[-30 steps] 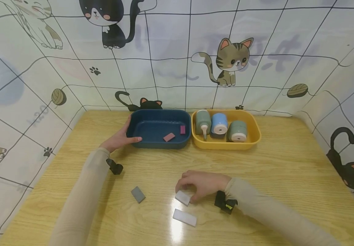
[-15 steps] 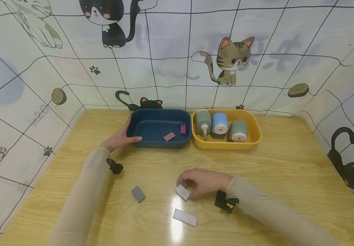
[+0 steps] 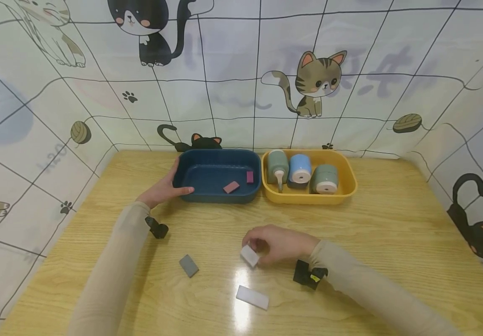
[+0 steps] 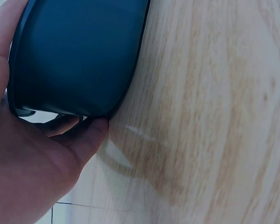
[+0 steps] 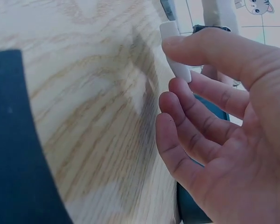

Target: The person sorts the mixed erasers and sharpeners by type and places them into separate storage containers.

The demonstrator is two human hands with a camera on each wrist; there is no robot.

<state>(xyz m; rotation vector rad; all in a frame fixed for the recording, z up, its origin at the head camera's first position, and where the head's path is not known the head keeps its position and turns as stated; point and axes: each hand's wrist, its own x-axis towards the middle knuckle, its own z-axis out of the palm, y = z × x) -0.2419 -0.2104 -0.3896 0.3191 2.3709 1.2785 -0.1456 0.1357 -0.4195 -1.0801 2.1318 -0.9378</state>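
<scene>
My right hand (image 3: pixel 277 245) pinches a small white block (image 3: pixel 250 255) between thumb and fingers, just above the table near its front middle. In the right wrist view the white block (image 5: pixel 175 51) sticks out past the fingertips of the right hand (image 5: pixel 224 130). My left hand (image 3: pixel 163 189) grips the left front corner of a dark blue tray (image 3: pixel 216 198), thumb along its front wall. In the left wrist view the left hand (image 4: pixel 32 172) wraps round the blue tray (image 4: pixel 79 56). A pink block (image 3: pixel 231 187) and a small magenta block (image 3: pixel 249 177) lie inside the tray.
A grey block (image 3: pixel 189 265) and a flat white block (image 3: pixel 251 297) lie on the wooden table near the front. A yellow tray (image 3: pixel 308 199) beside the blue one holds three round items, two green and one blue (image 3: pixel 299 169). Cat-patterned walls enclose the table.
My right hand has raised the white block off the table and carried it slightly away from me. The left hand and the blue tray have not moved.
</scene>
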